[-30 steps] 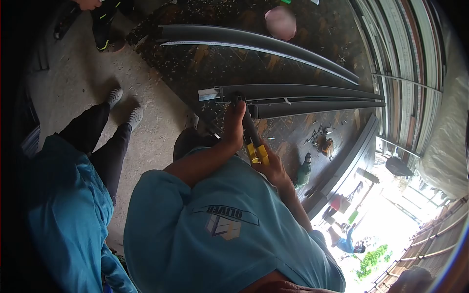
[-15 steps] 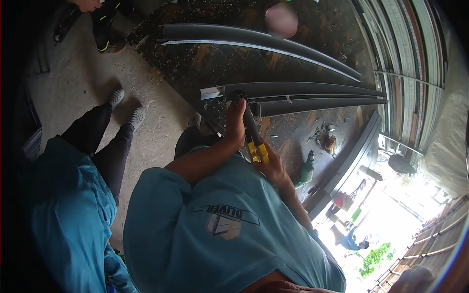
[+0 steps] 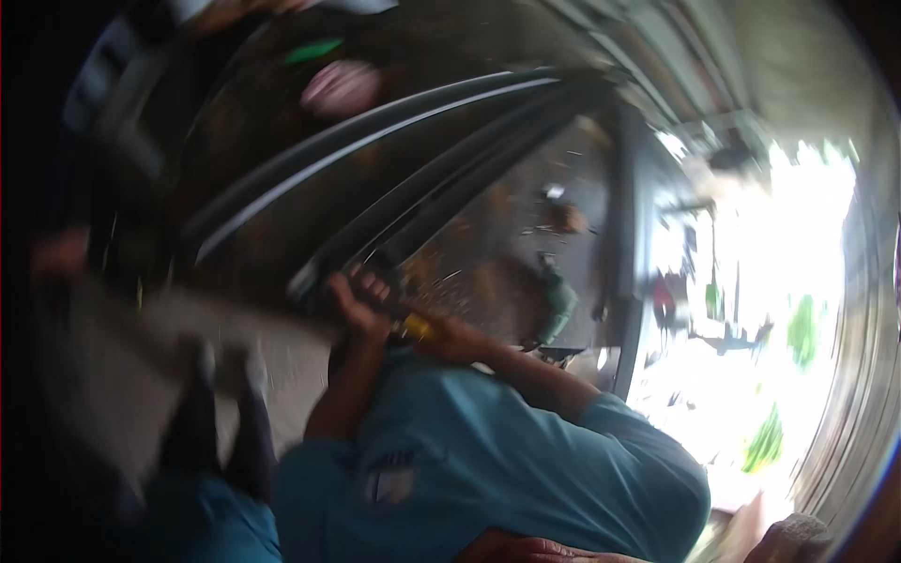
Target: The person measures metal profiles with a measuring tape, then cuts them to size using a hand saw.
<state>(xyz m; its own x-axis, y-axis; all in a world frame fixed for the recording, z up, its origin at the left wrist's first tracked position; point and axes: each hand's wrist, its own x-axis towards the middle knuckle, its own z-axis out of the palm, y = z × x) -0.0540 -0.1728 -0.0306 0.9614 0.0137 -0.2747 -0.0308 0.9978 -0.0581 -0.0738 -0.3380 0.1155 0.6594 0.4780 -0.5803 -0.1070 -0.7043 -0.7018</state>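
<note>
Motion blurs the whole head view. My right hand is closed around the yellow-handled end of a black-and-yellow hand tool, held in front of my waist. Further up the tool, my left hand has its fingers curled around the dark front part. Both hands are at the near end of the dark grey long profiles, which lie side by side on the dark work table. The tool's tip is hidden among my left fingers and the profile end; its exact kind I cannot tell.
A curved grey strip lies further back, near a pink round object and a green item. A green power tool stands to the right. Another person's legs show at lower left. Long profiles fill the rack.
My view has swung round, so the profiles now slant down to the left and the bright doorway looks larger. My hands have shifted left in view, still together at the tool.
</note>
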